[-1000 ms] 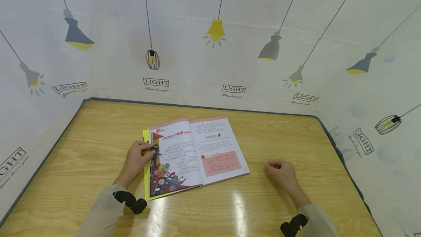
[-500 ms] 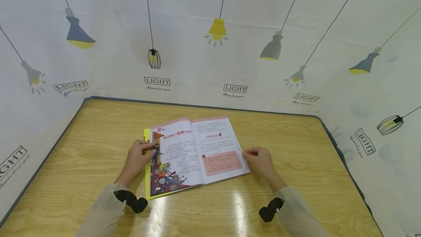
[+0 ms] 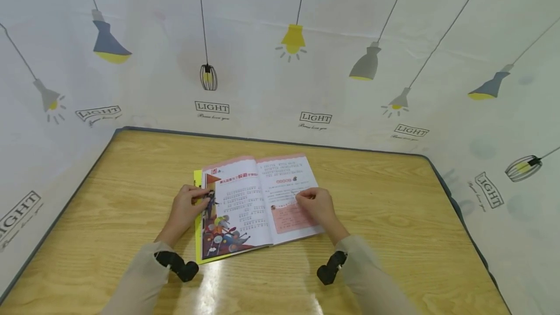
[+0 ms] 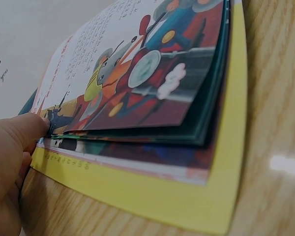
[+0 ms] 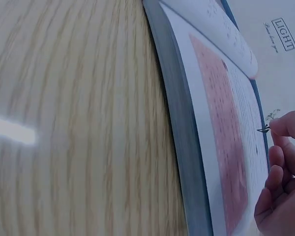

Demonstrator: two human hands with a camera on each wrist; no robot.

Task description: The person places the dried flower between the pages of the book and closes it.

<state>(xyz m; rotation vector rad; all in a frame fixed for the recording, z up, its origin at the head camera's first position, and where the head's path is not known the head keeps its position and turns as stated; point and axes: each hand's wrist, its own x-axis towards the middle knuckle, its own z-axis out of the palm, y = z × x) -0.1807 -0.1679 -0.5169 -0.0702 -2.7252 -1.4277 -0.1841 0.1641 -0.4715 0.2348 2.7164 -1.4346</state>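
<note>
An open book (image 3: 242, 208) with colourful illustrated pages and a yellow cover lies on the table. My left hand (image 3: 185, 208) grips its left edge, with the thumb on top of the page and fingers curled at the side; in the left wrist view a stack of pages (image 4: 137, 98) stands lifted off the pages below. Over the right page (image 3: 284, 179) is my right hand (image 3: 318, 206), its thumb and forefinger pinched together. At those fingertips, the right wrist view shows a small, thin piece with a dark green sprig (image 5: 264, 129); its exact kind cannot be made out.
The wooden table (image 3: 131, 174) has a dark edging along its back and sides. White cloth walls (image 3: 253, 72) printed with hanging lamps enclose it on three sides. A small black camera (image 3: 177, 265) is strapped to each wrist over light sleeves.
My right hand has moved left, from the table beside the book to over its right page. The left hand keeps its grip on the left edge. The head view has shifted slightly.
</note>
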